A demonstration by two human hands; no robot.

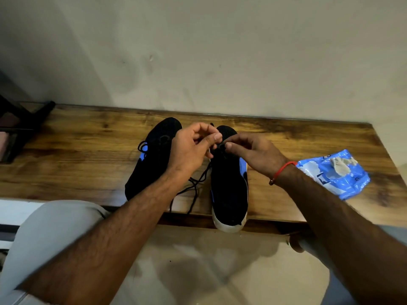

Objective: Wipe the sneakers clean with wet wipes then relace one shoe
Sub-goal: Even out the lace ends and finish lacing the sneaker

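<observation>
Two black sneakers with blue side patches stand side by side on a wooden table (88, 150), toes toward the wall. The left sneaker (152, 159) has its lace tied. The right sneaker (229, 186) pokes its white heel over the table's front edge. A loose black lace (193, 188) trails from its eyelets across the table between the shoes. My left hand (191, 148) and my right hand (248, 150) meet over the right sneaker's front eyelets, each pinching the lace with thumb and fingertips. The eyelets themselves are hidden under my fingers.
A blue wet-wipes pack (334, 175) lies on the table at the right, with a crumpled used wipe (342, 166) on top. A plain wall rises behind the table. A dark frame (24, 122) stands at the far left. My grey-trousered knee (50, 234) is below the table's edge.
</observation>
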